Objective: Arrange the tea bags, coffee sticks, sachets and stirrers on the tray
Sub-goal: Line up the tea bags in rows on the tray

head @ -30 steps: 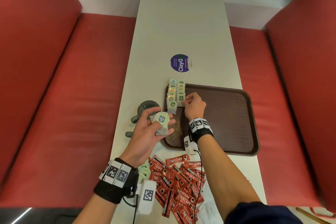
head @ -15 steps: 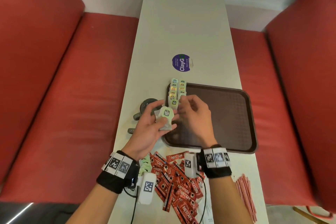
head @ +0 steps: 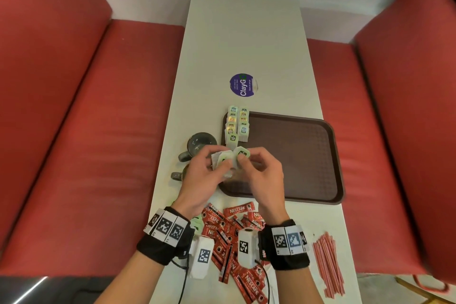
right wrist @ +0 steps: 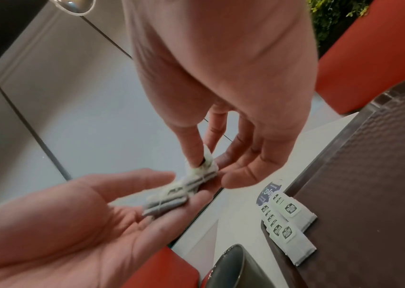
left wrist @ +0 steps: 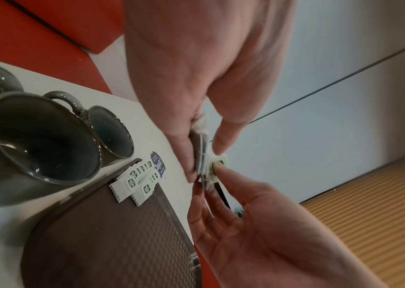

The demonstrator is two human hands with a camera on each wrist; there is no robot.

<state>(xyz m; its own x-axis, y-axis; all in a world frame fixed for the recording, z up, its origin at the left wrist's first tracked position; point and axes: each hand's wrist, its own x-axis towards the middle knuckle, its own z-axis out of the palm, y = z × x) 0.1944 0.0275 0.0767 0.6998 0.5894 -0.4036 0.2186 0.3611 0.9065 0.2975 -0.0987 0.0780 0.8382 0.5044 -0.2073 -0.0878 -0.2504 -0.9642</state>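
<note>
Nearest me on the desk (head: pixel 246 32) lies the pile of red coffee sticks (head: pixel 237 239), with the stirrers (head: pixel 329 264) in a bundle off to my right, none of it on the tray (head: pixel 296 155) yet

Just past that I have both hands up over the tray's near left corner. My left hand (head: pixel 199 180) cups a small stack of tea bags (right wrist: pixel 171 196), fingers curled under and thumb on top, so that grip is clamped on the stack. My right hand (head: pixel 261 175) pinches the top bag (head: pixel 240 155) by its green tag, thumb on the label and a finger behind, so that grip is clamped on the one bag

What matters for the coming move, as I judge it, is where the rows (head: pixel 238 126) lie from the pinched bag: directly ahead and a touch left, in the tray's far left corner. Two overlapped columns run away from me, each bag's long axis pointing the same way, tag end far. The right column ends shorter than the left one, so I would guess the next bag goes at its near end. My right hand is the nearer one to that slot, and the bag needs to be turned lengthwise to match

Left of the tray stand two grey mugs (head: pixel 201 144), close enough to my left hand to knock. Further out sits a purple sticker (head: pixel 243 85)
</note>
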